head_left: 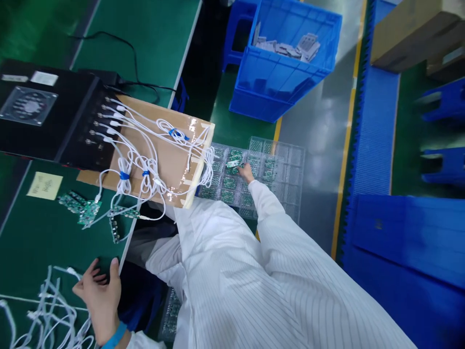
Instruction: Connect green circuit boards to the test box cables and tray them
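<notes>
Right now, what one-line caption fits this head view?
Right hand reaches a small green circuit board over clear plastic trays; left hand rests on the green bench edge.

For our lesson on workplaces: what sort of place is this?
Probably an electronics assembly workshop: small green circuit boards on a green bench, clear plastic trays of boards, white cables plugged into a black box.

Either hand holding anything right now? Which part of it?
The right hand pinches a small green circuit board at its near edge, over the clear tray of boards. The left hand holds nothing; it rests on the green table's edge.
</notes>
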The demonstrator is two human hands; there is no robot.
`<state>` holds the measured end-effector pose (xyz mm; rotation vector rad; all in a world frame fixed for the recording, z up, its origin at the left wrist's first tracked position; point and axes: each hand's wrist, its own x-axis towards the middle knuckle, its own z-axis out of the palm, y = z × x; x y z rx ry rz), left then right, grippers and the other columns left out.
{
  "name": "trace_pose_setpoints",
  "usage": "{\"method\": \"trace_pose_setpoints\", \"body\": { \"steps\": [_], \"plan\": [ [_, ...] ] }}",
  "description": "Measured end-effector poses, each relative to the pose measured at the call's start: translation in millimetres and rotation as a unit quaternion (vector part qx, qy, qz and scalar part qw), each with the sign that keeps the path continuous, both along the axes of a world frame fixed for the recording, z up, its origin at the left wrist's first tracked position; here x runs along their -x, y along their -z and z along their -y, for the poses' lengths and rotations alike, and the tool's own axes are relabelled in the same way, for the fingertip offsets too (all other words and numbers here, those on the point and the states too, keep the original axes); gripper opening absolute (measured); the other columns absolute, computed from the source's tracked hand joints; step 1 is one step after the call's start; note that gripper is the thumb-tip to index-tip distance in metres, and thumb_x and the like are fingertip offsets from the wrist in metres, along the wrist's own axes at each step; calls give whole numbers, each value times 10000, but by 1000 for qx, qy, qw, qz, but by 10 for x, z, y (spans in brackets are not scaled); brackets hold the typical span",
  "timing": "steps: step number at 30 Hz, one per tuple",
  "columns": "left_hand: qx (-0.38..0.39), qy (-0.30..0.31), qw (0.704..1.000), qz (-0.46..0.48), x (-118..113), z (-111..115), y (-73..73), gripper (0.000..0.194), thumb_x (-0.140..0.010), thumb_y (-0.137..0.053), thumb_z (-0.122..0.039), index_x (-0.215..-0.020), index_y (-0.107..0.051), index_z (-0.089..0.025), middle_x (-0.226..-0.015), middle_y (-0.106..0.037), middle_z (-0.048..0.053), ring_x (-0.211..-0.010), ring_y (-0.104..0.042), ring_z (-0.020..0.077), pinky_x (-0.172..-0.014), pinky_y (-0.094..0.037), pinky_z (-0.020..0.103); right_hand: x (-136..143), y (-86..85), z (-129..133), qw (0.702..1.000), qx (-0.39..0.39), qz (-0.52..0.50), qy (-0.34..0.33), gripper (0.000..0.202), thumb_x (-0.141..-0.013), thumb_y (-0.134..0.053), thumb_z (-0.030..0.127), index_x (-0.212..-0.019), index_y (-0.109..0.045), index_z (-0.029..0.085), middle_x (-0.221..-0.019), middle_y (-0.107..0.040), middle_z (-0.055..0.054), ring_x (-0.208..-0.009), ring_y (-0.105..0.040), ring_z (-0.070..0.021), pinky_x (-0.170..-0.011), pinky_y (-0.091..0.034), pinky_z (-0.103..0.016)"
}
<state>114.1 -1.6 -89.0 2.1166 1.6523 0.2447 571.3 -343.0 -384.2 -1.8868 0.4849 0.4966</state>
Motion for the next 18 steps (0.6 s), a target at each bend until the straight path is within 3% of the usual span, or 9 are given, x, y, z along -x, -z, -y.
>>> {"method": "trace_pose_setpoints", "body": {
  "steps": [3,6,14,18],
  "plan": [
    [7,7,1000,-9,-4,8,-24,900,-706,-738,-614,-1445,-570,-129,-1205,-436,109,-713,-481,132,-988,-527,571,-30,29,60,999,12,-27,-18,550,-741,-828,82,-1233,-580,71,-996,-699,-86,-792,-659,-174,-685,-625,-301],
    [6,9,1000,-9,-23,15,-49,892,-695,-750,-592,-1437,-576,-127,-1220,-437,112,-695,-479,125,-984,-526,580,-36,24,95,998,16,-46,-46,561,-734,-815,55,-1239,-572,64,-1007,-689,-95,-772,-660,-168,-674,-637,-308],
    [19,-14,1000,-15,-90,10,-76,836,-682,-781,-527,-1391,-596,-125,-1151,-382,64,-663,-491,112,-946,-528,627,175,-74,143,988,35,-49,-144,282,-828,-784,205,-1064,-684,86,-867,-680,-55,-718,-688,-176,-762,-640,-380],
    [10,-16,1000,-14,-124,31,-92,780,-687,-786,-484,-1360,-606,-134,-1109,-376,39,-658,-500,108,-956,-528,611,458,-54,52,979,61,-20,-191,153,-854,-743,183,-990,-713,119,-906,-706,-76,-866,-722,-225,-906,-596,-397]
  ]
}}
